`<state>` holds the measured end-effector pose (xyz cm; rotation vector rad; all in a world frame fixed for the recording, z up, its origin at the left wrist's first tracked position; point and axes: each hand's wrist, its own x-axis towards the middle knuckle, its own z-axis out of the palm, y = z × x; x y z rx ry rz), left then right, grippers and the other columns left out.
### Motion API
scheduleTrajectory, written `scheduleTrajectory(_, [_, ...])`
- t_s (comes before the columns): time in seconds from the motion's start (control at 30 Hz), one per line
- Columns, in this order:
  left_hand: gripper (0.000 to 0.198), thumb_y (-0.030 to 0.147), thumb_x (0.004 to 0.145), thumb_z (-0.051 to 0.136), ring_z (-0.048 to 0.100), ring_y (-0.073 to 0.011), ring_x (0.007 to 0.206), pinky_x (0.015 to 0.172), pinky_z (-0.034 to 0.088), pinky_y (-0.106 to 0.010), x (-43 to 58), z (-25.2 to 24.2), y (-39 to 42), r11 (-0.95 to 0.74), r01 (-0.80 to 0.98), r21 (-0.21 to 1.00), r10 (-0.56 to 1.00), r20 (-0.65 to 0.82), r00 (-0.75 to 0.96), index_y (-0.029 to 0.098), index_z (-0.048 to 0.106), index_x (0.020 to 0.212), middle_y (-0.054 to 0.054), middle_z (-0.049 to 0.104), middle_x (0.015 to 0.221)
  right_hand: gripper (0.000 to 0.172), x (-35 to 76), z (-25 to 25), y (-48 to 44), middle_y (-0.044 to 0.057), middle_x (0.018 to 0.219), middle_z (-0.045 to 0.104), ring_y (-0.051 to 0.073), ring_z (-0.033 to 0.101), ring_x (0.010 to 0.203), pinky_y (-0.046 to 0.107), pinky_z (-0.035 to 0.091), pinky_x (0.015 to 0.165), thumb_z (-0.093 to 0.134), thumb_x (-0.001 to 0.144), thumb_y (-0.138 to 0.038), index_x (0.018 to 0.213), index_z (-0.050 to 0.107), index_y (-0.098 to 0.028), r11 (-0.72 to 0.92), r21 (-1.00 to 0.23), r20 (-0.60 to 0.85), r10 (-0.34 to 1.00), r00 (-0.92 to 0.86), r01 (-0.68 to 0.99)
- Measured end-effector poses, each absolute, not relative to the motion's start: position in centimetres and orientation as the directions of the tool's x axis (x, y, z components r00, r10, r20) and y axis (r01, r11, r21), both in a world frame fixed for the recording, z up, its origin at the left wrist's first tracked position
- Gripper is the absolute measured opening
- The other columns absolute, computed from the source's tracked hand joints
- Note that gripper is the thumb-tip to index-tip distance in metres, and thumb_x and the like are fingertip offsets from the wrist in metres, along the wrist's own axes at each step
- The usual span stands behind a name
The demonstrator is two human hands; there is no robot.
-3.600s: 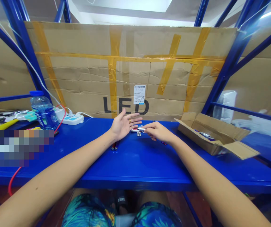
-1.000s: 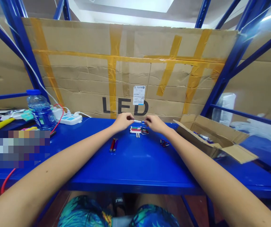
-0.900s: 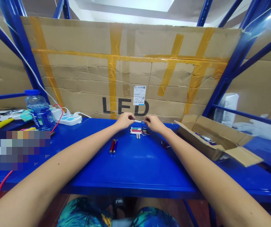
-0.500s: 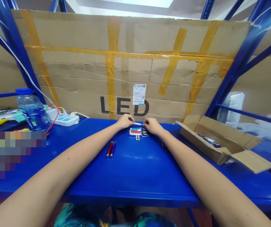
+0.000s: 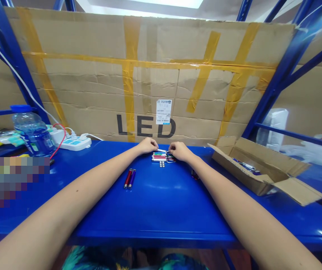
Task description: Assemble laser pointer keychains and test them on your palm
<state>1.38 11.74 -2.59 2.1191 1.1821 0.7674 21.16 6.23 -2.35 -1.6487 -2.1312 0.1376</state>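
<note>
My left hand (image 5: pixel 147 145) and my right hand (image 5: pixel 178 151) meet at the far middle of the blue shelf (image 5: pixel 161 202). Both pinch a small silver keychain flashlight (image 5: pixel 162 150) between their fingertips, one at each end. Just below it lies a row of small coloured flashlights (image 5: pixel 161 156) side by side, with a few tiny button cells (image 5: pixel 162 164) in front. A red and a purple flashlight (image 5: pixel 130 178) lie apart to the left. A small dark clip (image 5: pixel 194 174) shows beside my right forearm.
An open cardboard box (image 5: pixel 262 170) with more flashlights lies at the right. A water bottle (image 5: pixel 33 131) and a white power strip (image 5: pixel 72 141) with a red cable stand at the left. A taped cardboard sheet marked LED (image 5: pixel 149 75) closes the back.
My left hand, open 3.6 s ago, has closed on one end of the silver flashlight. Both hands have lowered it close to the row. The camera has tilted slightly.
</note>
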Motion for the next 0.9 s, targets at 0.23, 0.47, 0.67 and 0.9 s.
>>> scheduleTrajectory(0.23, [0.011, 0.015, 0.068, 0.065, 0.066, -0.0191, 0.083, 0.076, 0.053, -0.028, 1.17, -2.74, 11.94, -0.453, 0.545, 0.705, 0.861, 0.187, 0.473, 0.017, 0.073, 0.076, -0.005, 0.074, 0.086, 0.015, 21.06, -2.23, 5.91, 0.009, 0.090, 0.074, 0.018, 0.064, 0.082, 0.024, 0.042, 0.069, 0.057, 0.080, -0.012, 0.082, 0.072, -0.016, 0.280, -0.338, 0.272, 0.943, -0.191, 0.899])
scheduleTrajectory(0.47, [0.014, 0.015, 0.069, 0.063, 0.066, -0.0197, 0.086, 0.077, 0.053, -0.027, 1.13, -2.79, 11.87, -0.465, 0.554, 0.690, 0.851, 0.178, 0.493, 0.017, 0.074, 0.077, -0.006, 0.074, 0.088, 0.019, 21.04, -2.06, 5.57, 0.009, 0.089, 0.074, 0.019, 0.065, 0.081, 0.024, 0.042, 0.071, 0.054, 0.080, -0.010, 0.081, 0.072, -0.016, 0.282, -0.331, 0.266, 0.944, -0.198, 0.901])
scheduleTrajectory(0.67, [0.015, 0.014, 0.068, 0.061, 0.067, -0.0198, 0.085, 0.076, 0.053, -0.028, 1.13, -2.89, 12.00, -0.474, 0.551, 0.687, 0.847, 0.186, 0.497, 0.017, 0.074, 0.076, -0.006, 0.074, 0.087, 0.019, 21.07, -2.22, 5.65, 0.008, 0.087, 0.074, 0.018, 0.064, 0.079, 0.023, 0.042, 0.068, 0.053, 0.079, -0.011, 0.079, 0.071, -0.016, 0.299, -0.332, 0.277, 0.938, -0.210, 0.895])
scheduleTrajectory(0.9, [0.016, 0.016, 0.068, 0.062, 0.067, -0.0203, 0.087, 0.078, 0.052, -0.028, 1.16, -2.94, 12.05, -0.467, 0.546, 0.695, 0.849, 0.180, 0.497, 0.017, 0.074, 0.078, -0.006, 0.074, 0.089, 0.019, 21.10, -2.49, 5.71, 0.008, 0.086, 0.074, 0.018, 0.064, 0.077, 0.023, 0.041, 0.066, 0.053, 0.080, -0.012, 0.080, 0.071, -0.017, 0.306, -0.341, 0.288, 0.934, -0.211, 0.889])
